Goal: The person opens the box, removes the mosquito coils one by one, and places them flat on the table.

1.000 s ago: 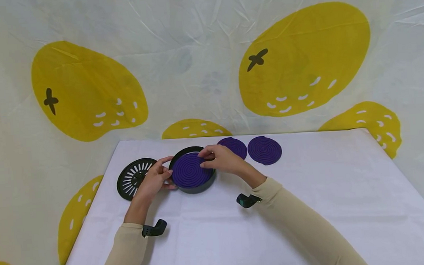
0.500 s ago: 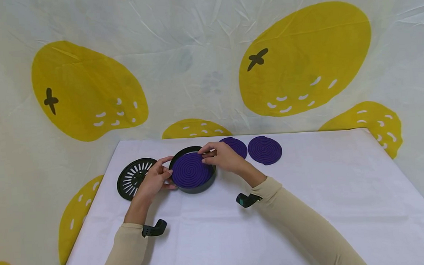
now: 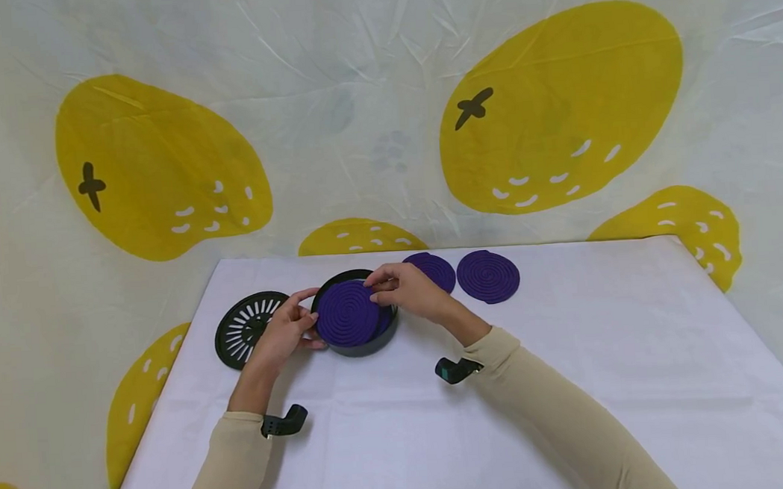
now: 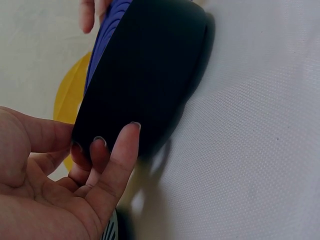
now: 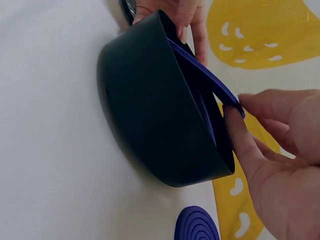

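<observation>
A dark round tin [image 3: 364, 347] rests on the white table, its rim pinched by my left hand [image 3: 285, 332] between thumb and fingers. My right hand [image 3: 409, 291] pinches the edge of a purple mosquito coil [image 3: 347, 314] at the tin's far right side. In the right wrist view this coil [image 5: 205, 74] slants up out of the mouth, its pinched edge above the rim and its other edge inside near the left fingers. Beneath it, more purple coil [image 5: 208, 120] shows within the tin. From the left wrist view, the tin's wall [image 4: 145, 65] hides most of the inside.
A dark slotted lid [image 3: 255, 327] lies left of the tin, partly behind my left hand. Two more purple coils lie at the back, one coil [image 3: 439, 273] partly covered by my right hand, the other coil [image 3: 488, 277] beside it. A lemon-patterned cloth [image 3: 359, 149] hangs behind the table.
The pinched coil's right edge has lifted a little, and part of another coil now shows under it in the tin. My left hand and the tin have stayed in place.
</observation>
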The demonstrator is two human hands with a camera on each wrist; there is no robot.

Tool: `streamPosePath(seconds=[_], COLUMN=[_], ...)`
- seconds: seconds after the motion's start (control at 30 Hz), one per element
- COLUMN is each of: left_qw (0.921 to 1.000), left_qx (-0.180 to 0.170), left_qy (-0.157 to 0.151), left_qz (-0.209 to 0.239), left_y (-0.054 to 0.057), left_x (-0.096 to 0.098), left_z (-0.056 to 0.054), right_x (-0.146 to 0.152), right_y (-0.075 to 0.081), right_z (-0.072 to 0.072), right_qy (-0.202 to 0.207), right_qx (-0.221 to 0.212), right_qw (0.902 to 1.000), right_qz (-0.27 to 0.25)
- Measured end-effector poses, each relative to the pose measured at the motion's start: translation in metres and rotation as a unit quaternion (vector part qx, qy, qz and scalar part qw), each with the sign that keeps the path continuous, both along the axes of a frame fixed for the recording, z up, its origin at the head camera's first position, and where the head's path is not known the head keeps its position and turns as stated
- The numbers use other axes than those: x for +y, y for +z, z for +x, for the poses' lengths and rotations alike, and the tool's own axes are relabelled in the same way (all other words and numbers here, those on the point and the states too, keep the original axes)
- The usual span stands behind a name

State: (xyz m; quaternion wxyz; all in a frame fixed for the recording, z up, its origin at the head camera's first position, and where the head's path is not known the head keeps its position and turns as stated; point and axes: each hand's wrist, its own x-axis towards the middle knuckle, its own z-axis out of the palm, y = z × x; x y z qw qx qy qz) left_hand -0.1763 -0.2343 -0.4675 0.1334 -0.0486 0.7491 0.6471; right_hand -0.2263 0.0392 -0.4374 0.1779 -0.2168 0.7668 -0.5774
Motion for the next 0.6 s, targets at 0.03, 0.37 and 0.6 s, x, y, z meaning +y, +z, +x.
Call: streamPosePath(seconds=[0.03, 0.37, 0.6], left_qw=[1.0000, 0.9999, 1.0000], left_qx=[-0.002, -0.005, -0.003], left_qy=[0.003, 0.005, 0.003], left_qz=[-0.001, -0.008, -0.007], left_y=[0.0001, -0.0007, -0.0011], left_x=[0.0002, 0.0001, -0.0012], left_z=[0.0001, -0.0002, -0.0008], right_x=[-0.0005, -0.0036, 0.0012], right_y=[-0.0004, -0.0006, -0.0026], right_z=[0.0003, 0.0018, -0.0002], right_qy=[0.007, 0.025, 0.021], right_qx=[-0.001, 0.018, 0.016], right_qw=[1.0000, 0.9991, 0.9990], right_qz=[0.002, 0.029, 0.035])
